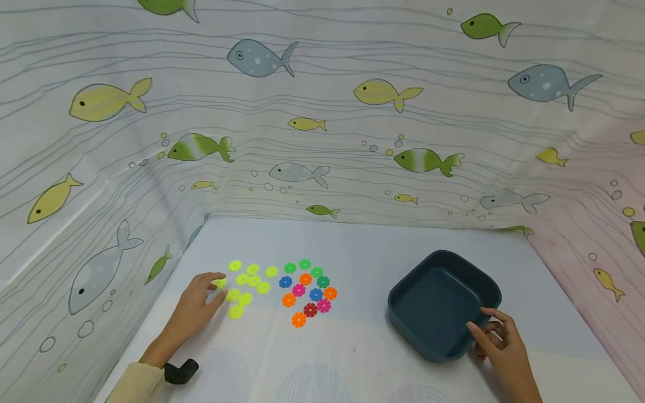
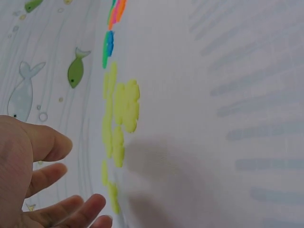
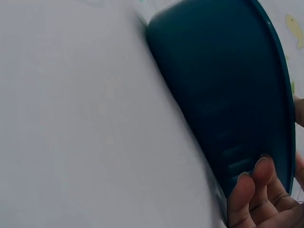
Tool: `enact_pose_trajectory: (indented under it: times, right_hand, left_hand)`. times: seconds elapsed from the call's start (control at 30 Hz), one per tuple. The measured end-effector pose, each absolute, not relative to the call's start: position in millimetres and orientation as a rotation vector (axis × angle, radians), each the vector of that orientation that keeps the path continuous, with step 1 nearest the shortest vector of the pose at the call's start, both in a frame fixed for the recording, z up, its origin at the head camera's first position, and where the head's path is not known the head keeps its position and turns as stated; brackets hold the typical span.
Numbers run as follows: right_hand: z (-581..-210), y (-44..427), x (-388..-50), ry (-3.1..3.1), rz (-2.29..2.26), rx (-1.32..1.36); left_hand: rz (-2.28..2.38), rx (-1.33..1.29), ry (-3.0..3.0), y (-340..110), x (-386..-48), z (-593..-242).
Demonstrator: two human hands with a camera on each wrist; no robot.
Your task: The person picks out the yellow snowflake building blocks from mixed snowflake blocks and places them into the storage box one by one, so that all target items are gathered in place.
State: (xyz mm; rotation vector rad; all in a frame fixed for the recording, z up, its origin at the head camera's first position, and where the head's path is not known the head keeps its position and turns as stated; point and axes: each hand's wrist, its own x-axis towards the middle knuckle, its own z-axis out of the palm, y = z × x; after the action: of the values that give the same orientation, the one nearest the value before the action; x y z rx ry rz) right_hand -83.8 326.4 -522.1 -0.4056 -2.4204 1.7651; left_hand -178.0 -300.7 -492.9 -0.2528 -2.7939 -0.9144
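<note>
My right hand point(image 1: 506, 350) grips the near right rim of a dark teal square tray point(image 1: 438, 308), its bare inside showing. In the right wrist view some fingertips point(image 3: 263, 171) lie against the tray's outer wall point(image 3: 223, 85), while another part of the hand shows past the rim. On the left, my left hand point(image 1: 196, 302) hovers beside a group of yellow notched discs point(image 1: 243, 279), thumb and fingers apart and holding nothing. The left wrist view shows these yellow discs point(image 2: 127, 105) lying flat, a little away from the fingers point(image 2: 52, 142).
Right of the yellow discs lies a mixed cluster of green, blue, orange, pink and dark red discs point(image 1: 310, 309). Walls of fish-printed cloth point(image 1: 347, 168) enclose the white table point(image 1: 353, 358) at the back and sides. A black device point(image 1: 181, 371) sits at the left wrist.
</note>
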Motion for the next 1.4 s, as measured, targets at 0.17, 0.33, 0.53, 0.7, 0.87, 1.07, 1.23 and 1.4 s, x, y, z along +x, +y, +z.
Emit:
enact_pose_trajectory:
  times: [0.17, 0.33, 0.53, 0.7, 0.87, 1.07, 1.23, 1.4]
  right_hand:
    - [-519.9, 324.9, -84.3, -2.377, 1.851, -0.397]
    - [-520.2, 325.4, -83.5, -2.364, 1.873, -0.365]
    - [-519.2, 324.5, -85.2, -2.370, 1.894, -0.359]
    - [-515.3, 325.6, -86.7, -2.469, 1.835, -0.327]
    - [-509.9, 331.6, -83.4, -2.539, 1.825, -0.299]
    - [-499.4, 336.3, -83.5, -2.598, 1.710, -0.284]
    - [-502.5, 335.2, -82.9, -2.594, 1.718, -0.282]
    - [-506.8, 333.1, -79.0, -2.594, 1.730, -0.286]
  left_hand:
    - [-0.918, -0.232, -2.801, -302.5, -176.8, -494.8]
    - [-0.947, -0.233, -2.808, -303.3, -175.7, -497.4]
    - [-0.946, -0.232, -2.811, -304.4, -174.8, -497.6]
    - [-0.944, -0.216, -2.832, -305.7, -173.6, -498.0]
    - [-0.936, -0.229, -2.839, -305.7, -176.3, -496.7]
    - [-0.910, -0.252, -2.837, -305.1, -182.2, -494.4]
    - [-0.894, -0.215, -2.884, -310.0, -182.4, -495.5]
    - [-0.910, -0.180, -2.905, -318.0, -191.3, -499.1]
